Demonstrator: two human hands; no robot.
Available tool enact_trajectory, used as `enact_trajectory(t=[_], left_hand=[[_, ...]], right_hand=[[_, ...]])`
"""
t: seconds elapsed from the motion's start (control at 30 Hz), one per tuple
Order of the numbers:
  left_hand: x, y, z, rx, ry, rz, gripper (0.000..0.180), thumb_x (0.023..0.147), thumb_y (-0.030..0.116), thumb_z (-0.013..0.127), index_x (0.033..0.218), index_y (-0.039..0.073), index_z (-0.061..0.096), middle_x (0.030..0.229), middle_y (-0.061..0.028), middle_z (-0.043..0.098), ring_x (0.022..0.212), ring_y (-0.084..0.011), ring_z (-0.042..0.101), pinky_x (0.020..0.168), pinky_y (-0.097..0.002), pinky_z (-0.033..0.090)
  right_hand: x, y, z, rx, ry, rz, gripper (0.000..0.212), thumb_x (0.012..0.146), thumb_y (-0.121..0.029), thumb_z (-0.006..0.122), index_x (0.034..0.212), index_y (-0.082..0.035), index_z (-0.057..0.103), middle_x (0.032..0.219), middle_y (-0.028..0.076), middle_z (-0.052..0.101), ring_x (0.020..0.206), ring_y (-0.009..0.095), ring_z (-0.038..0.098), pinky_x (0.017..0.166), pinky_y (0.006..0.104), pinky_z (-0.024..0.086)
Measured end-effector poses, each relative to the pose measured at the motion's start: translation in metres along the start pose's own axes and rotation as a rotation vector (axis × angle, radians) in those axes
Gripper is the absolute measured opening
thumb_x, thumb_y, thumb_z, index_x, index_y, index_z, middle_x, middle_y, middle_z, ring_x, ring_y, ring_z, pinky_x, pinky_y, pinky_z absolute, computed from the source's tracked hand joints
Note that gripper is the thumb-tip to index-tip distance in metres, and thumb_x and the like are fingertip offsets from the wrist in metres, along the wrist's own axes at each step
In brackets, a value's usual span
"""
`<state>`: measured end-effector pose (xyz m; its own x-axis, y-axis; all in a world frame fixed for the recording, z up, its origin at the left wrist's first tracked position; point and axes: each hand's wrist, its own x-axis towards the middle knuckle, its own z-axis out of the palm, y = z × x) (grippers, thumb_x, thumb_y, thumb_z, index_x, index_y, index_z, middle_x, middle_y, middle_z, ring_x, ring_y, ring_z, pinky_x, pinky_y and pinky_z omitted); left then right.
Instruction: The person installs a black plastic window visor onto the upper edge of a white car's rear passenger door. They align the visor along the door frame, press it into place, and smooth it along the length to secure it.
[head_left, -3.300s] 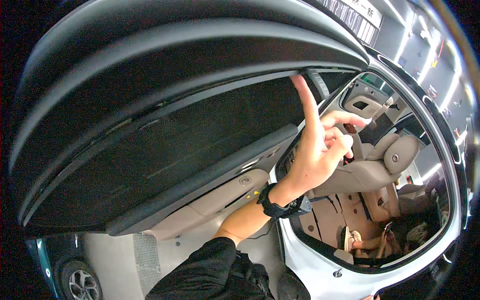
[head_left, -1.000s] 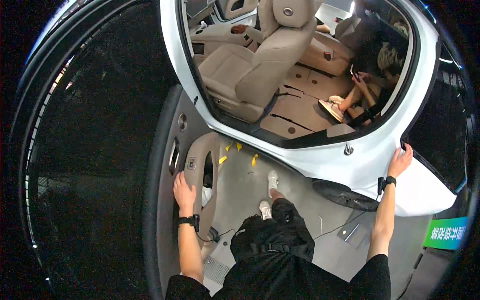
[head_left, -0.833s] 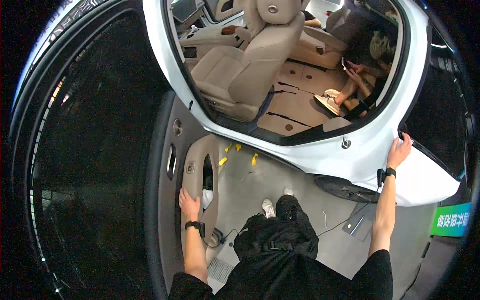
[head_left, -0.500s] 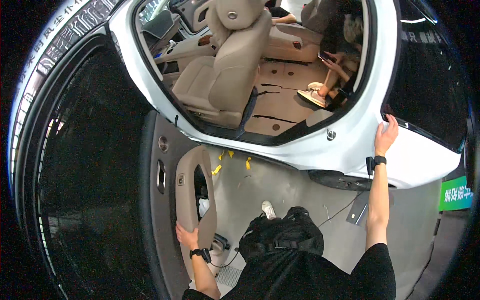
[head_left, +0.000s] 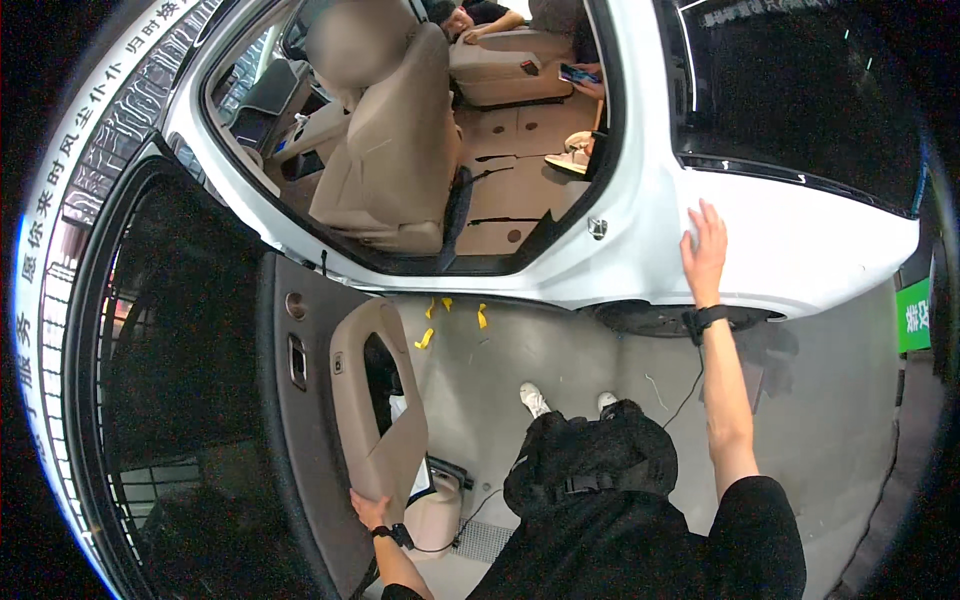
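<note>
My left hand (head_left: 370, 508) grips the lower end of the armrest on the inner side of an open car door (head_left: 300, 440); part of the fingers is hard to make out against the trim. My right hand (head_left: 706, 245) is held at the white rear body panel (head_left: 780, 230) above the wheel arch, its fingers spread and holding nothing. Whether its fingertips touch the paint I cannot tell. Between the hands is the doorway of the white car, with a beige front seat (head_left: 395, 150) inside. A dark band circles each wrist.
Two people are in the car: one leans in at the far side (head_left: 490, 20), and another, mostly hidden, holds a phone (head_left: 580, 75). Yellow strips (head_left: 425, 338) lie on the grey floor. A beige container (head_left: 435, 515) stands by the door. A thin cable (head_left: 685, 400) runs near the rear wheel (head_left: 650, 318).
My view has shifted toward the rear. My right hand has left the window's lower edge and come down over the white panel, fingers spread. The left hand keeps to the door.
</note>
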<state>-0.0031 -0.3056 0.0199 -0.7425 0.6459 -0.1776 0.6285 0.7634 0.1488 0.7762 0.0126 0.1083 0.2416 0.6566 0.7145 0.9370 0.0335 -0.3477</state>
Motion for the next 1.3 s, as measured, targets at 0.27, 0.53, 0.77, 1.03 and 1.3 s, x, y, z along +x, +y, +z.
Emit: enact_trajectory(t=[0.27,0.53,0.77,1.03,1.3], left_hand=[[0.006,-0.052,0.006,-0.222,0.073,-0.010,0.095,0.053,0.021,0.080,0.134,0.002,0.034,0.131,-0.0244,0.041,0.123,-0.0370,0.039,0.104,-0.0400,0.033],[0.010,-0.097,-0.009,-0.026,-0.138,-0.146,0.042,0.068,0.016,0.067,0.099,-0.006,0.052,0.085,-0.0237,0.058,0.076,-0.0385,0.058,0.066,-0.0443,0.049],[0.007,-0.063,0.004,-0.345,-0.436,-0.378,0.034,0.079,0.028,0.057,0.089,-0.003,0.049,0.059,-0.0141,0.049,0.044,-0.0274,0.051,0.035,-0.0453,0.040],[0.019,-0.075,0.000,-0.228,-0.522,-0.496,0.027,0.085,0.029,0.057,0.083,0.003,0.050,0.052,-0.0099,0.041,0.033,-0.0189,0.032,0.033,-0.0358,0.037],[0.005,-0.064,-0.015,-0.423,-0.388,-0.404,0.031,0.083,0.023,0.063,0.098,0.006,0.042,0.062,-0.0079,0.046,0.040,-0.0170,0.040,0.032,-0.0330,0.035]], right_hand=[[-0.068,0.016,0.001,0.628,0.237,0.710,0.016,0.088,-0.010,0.050,0.102,-0.002,0.055,0.098,0.008,0.057,0.091,0.018,0.055,0.085,0.0293,0.043],[-0.097,0.033,0.001,0.906,0.078,1.110,0.017,0.090,-0.022,0.050,0.097,-0.007,0.054,0.090,0.002,0.058,0.084,0.011,0.055,0.075,0.0271,0.044],[-0.071,0.057,-0.027,1.076,-0.150,0.965,0.021,0.092,-0.026,0.049,0.091,-0.006,0.055,0.080,0.001,0.059,0.080,0.012,0.056,0.076,0.0271,0.044],[-0.074,0.035,0.005,0.900,-0.081,0.756,0.022,0.088,-0.017,0.053,0.104,-0.004,0.046,0.091,0.005,0.050,0.089,0.015,0.051,0.081,0.0288,0.042],[-0.081,0.034,0.010,0.818,-0.110,0.733,0.038,0.081,-0.007,0.061,0.112,-0.005,0.038,0.088,0.005,0.044,0.083,0.015,0.046,0.077,0.0290,0.043]])
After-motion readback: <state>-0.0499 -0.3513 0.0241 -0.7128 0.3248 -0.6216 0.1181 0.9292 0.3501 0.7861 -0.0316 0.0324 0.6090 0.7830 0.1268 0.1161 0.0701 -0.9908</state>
